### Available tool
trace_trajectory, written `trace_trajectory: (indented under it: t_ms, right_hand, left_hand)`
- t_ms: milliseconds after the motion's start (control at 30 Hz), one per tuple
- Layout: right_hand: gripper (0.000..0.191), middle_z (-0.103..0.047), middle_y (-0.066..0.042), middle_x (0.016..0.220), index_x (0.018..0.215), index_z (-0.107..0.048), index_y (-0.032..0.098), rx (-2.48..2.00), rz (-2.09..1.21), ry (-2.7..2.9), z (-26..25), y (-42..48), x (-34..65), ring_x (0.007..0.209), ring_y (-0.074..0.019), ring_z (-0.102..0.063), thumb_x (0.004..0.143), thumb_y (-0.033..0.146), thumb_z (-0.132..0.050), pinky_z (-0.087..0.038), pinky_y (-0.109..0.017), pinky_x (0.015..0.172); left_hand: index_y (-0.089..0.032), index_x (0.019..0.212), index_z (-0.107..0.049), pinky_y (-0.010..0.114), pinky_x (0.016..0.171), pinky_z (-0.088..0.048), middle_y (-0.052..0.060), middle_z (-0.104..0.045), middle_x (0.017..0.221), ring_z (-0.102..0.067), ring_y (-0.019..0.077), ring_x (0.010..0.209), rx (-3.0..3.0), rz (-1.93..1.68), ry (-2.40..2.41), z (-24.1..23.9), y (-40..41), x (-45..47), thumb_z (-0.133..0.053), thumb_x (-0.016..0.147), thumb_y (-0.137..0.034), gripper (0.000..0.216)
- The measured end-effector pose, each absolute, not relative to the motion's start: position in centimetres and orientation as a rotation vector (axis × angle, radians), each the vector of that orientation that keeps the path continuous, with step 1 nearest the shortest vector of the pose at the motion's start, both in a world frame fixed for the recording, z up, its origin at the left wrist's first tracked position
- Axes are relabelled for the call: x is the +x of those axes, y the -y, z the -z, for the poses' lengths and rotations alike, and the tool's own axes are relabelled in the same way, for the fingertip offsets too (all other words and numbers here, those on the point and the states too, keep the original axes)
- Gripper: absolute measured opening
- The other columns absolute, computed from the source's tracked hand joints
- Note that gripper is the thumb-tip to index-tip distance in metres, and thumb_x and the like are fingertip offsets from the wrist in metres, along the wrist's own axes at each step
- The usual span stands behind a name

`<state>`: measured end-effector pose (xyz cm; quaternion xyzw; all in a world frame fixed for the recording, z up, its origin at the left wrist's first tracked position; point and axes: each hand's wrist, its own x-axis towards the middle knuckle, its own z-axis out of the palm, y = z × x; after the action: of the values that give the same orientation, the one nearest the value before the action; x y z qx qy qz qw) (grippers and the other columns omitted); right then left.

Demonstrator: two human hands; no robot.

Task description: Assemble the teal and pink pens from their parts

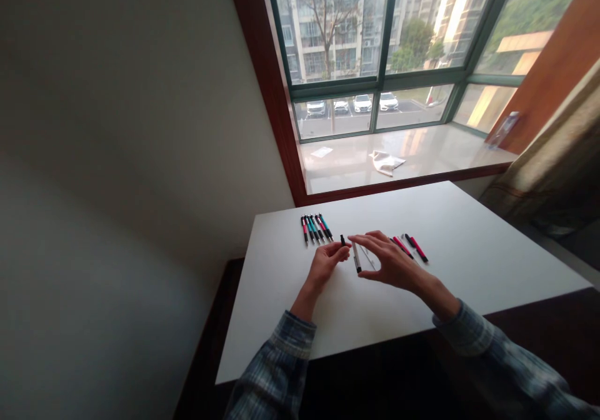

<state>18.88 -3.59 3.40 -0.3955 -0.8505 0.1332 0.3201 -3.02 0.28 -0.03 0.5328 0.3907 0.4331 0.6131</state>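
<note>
Over the white table, my left hand [327,264] pinches a small black pen part [342,240] between thumb and fingers. Just across from it, my right hand [394,262] spans a clear pen barrel [356,259] with a black end, the thumb at its lower end and the fingertips near its top. A thin pen refill [368,257] shows behind the barrel, under the right hand's arch; whether it touches the hand I cannot tell. Beyond my left hand lies a row of several pens [316,229] with black, pink and teal parts.
To the right of my right hand lie loose pink and black pen parts [419,249], some partly hidden by the hand. The white table [272,301] meets a wall at left. Behind it, a window sill [347,173] bears a crumpled white wrapper [387,162]. A curtain [546,139] hangs at right.
</note>
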Motion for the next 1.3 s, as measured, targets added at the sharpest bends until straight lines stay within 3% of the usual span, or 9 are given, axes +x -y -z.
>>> trace_trajectory:
  t_ms: [233, 300, 400, 533, 667, 833, 967, 1100, 1300]
  right_hand:
    - [0.093, -0.057, -0.009, 0.148, 0.157, -0.038, 0.033, -1.005, -0.361, 2.177, -2.8, 3.6, 17.6, 0.133, -0.0341, -0.052, 0.078, 0.032, -0.087, -0.051, -0.055, 0.108]
    - [0.075, -0.061, -0.008, 0.143, 0.148, -0.051, 0.032, -1.077, -0.333, 2.142, -2.0, 3.2, 19.1, 0.13, -0.0339, -0.054, 0.081, 0.033, -0.084, -0.051, -0.055, 0.106]
    - [0.034, -0.073, -0.007, 0.12, 0.12, -0.072, 0.031, -1.216, -0.291, 2.145, -0.3, 2.6, 21.7, 0.115, -0.0326, -0.061, 0.087, 0.03, -0.078, -0.054, -0.053, 0.097]
    - [0.022, -0.076, -0.007, 0.109, 0.107, -0.077, 0.028, -1.296, -0.305, 2.19, 1.7, 2.0, 23.2, 0.107, -0.0317, -0.062, 0.085, 0.031, -0.08, -0.053, -0.05, 0.093]
    - [0.006, -0.077, -0.007, 0.1, 0.093, -0.077, 0.025, -1.267, -0.346, 2.213, 2.1, 2.0, 22.3, 0.1, -0.029, -0.064, 0.09, 0.029, -0.073, -0.052, -0.046, 0.091]
    - [0.018, -0.077, -0.006, 0.095, 0.097, -0.071, 0.024, -1.279, -0.544, 1.912, 0.4, 2.5, 21.0, 0.086, -0.0234, -0.071, 0.099, 0.038, -0.06, -0.054, -0.037, 0.08]
    - [0.024, -0.078, -0.006, 0.092, 0.099, -0.067, 0.023, -1.173, -0.818, 1.618, -0.8, 2.6, 20.2, 0.089, -0.0237, -0.075, 0.097, 0.046, -0.061, -0.057, -0.034, 0.08]
    - [0.026, -0.078, -0.006, 0.092, 0.096, -0.074, 0.023, -1.194, -0.768, 1.566, -1.2, 2.3, 19.4, 0.085, -0.0236, -0.074, 0.092, 0.047, -0.068, -0.058, -0.034, 0.078]
    - [0.028, -0.075, -0.008, 0.098, 0.098, -0.079, 0.024, -1.093, -0.755, 1.673, -2.2, 1.8, 18.5, 0.09, -0.0229, -0.071, 0.096, 0.047, -0.063, -0.058, -0.033, 0.076]
  left_hand:
    - [-0.015, 0.098, -0.081, 0.031, 0.077, -0.05, 0.009, -0.077, 0.093, -0.066, 0.0188, 0.081, 1.256, -0.97, -0.91, 0.2, -0.3, -3.2, -0.083, 0.076, -0.048, 0.039]
    - [-0.016, 0.097, -0.081, 0.031, 0.077, -0.05, 0.01, -0.078, 0.096, -0.067, 0.0194, 0.083, 1.219, -1.017, -0.95, 0.4, -0.5, -3.1, -0.085, 0.074, -0.048, 0.039]
    - [-0.017, 0.098, -0.081, 0.031, 0.079, -0.05, 0.011, -0.079, 0.102, -0.069, 0.0214, 0.089, 1.156, -1.077, -0.979, 0.6, -0.7, -3.0, -0.087, 0.07, -0.048, 0.041]
    - [-0.017, 0.099, -0.08, 0.031, 0.084, -0.05, 0.012, -0.079, 0.105, -0.07, 0.0232, 0.097, 1.118, -1.086, -0.965, 0.5, -0.6, -3.0, -0.087, 0.071, -0.048, 0.042]
    - [-0.016, 0.1, -0.08, 0.031, 0.082, -0.05, 0.013, -0.079, 0.099, -0.071, 0.022, 0.092, 1.098, -1.104, -0.97, 0.6, -0.6, -3.1, -0.086, 0.072, -0.048, 0.043]
    - [-0.015, 0.1, -0.08, 0.029, 0.077, -0.049, 0.012, -0.079, 0.096, -0.07, 0.0202, 0.084, 1.142, -1.123, -0.993, 0.8, -0.7, -3.0, -0.086, 0.072, -0.048, 0.044]
    - [-0.015, 0.099, -0.081, 0.03, 0.078, -0.051, 0.011, -0.079, 0.096, -0.069, 0.0196, 0.083, 1.18, -1.116, -0.969, 0.8, -0.7, -2.8, -0.086, 0.073, -0.047, 0.041]
    - [-0.016, 0.096, -0.082, 0.03, 0.079, -0.052, 0.011, -0.079, 0.099, -0.068, 0.0187, 0.083, 1.209, -1.116, -0.939, 1.0, -0.8, -2.7, -0.088, 0.069, -0.046, 0.041]
    - [-0.014, 0.096, -0.082, 0.026, 0.066, -0.048, 0.008, -0.076, 0.084, -0.062, 0.014, 0.069, 1.284, -1.06, -0.956, 0.9, -0.6, -2.7, -0.088, 0.07, -0.045, 0.04]
